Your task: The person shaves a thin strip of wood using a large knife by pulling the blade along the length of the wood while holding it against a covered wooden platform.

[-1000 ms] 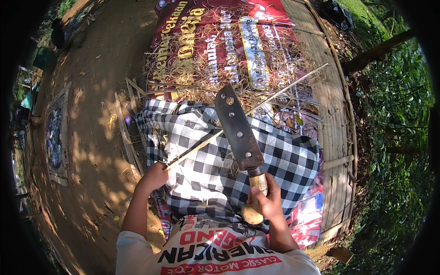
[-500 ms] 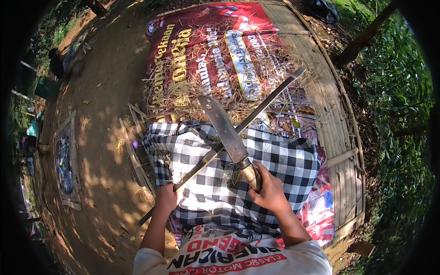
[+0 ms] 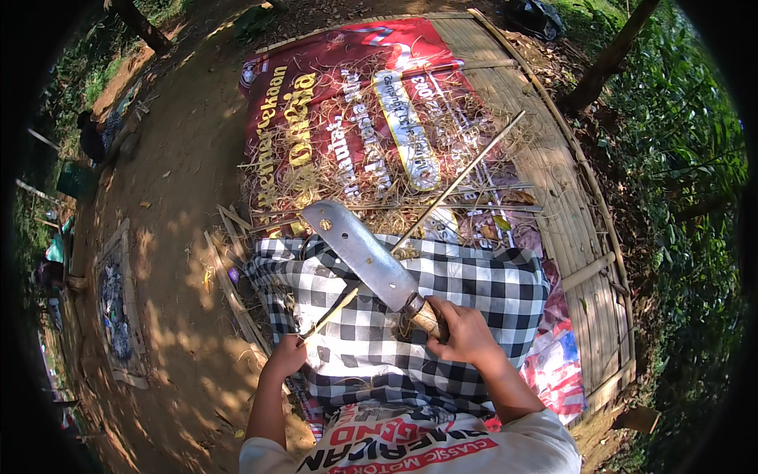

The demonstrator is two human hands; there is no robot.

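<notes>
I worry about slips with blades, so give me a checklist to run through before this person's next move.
1. Right hand closed around the handle of the knife: ok.
2. Left hand gripping the strip near its lower end: ok.
3. Left hand apart from the blade: ok, a gap shows between them.
4. Blade touching the strip: cannot tell; it crosses in front of it, but contact is unclear.
5. Blade clear of the checked cloth: cannot tell; they overlap in view, and the height does not show.
6. Banner free of shavings: not ok, many are strewn across it.
</notes>
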